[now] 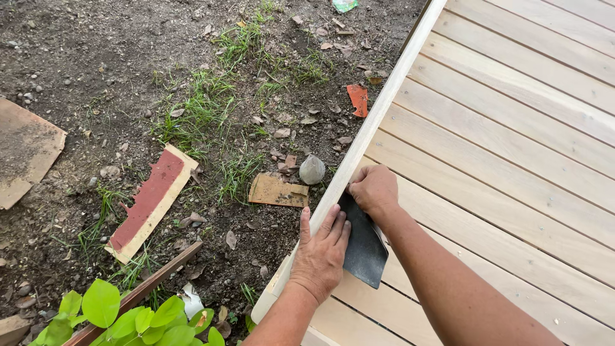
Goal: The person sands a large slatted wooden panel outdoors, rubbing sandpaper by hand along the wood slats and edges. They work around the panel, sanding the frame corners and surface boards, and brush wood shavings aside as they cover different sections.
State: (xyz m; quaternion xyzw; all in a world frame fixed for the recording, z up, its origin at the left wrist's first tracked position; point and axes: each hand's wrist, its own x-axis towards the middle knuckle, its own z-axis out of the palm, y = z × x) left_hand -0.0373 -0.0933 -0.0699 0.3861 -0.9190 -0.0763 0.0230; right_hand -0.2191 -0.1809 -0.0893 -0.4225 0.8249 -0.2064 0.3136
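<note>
A dark sheet of sandpaper (pixel 365 247) lies on the edge board (pixel 375 122) of a pale wooden slatted panel (pixel 512 141). My right hand (pixel 373 188) presses the upper end of the sheet against the board, fingers curled over it. Flat on the board's lower part rests my left hand (pixel 320 253), its fingers touching the sheet's left side. Part of the sandpaper is hidden under both hands.
Bare soil with grass tufts (pixel 205 109) lies left of the panel. On it are a red-topped board scrap (pixel 148 202), a brown cardboard piece (pixel 277 191), a grey stone (pixel 312 170), an orange shard (pixel 358 99) and a larger cardboard sheet (pixel 22 150). Green leaves (pixel 122 317) grow at the bottom left.
</note>
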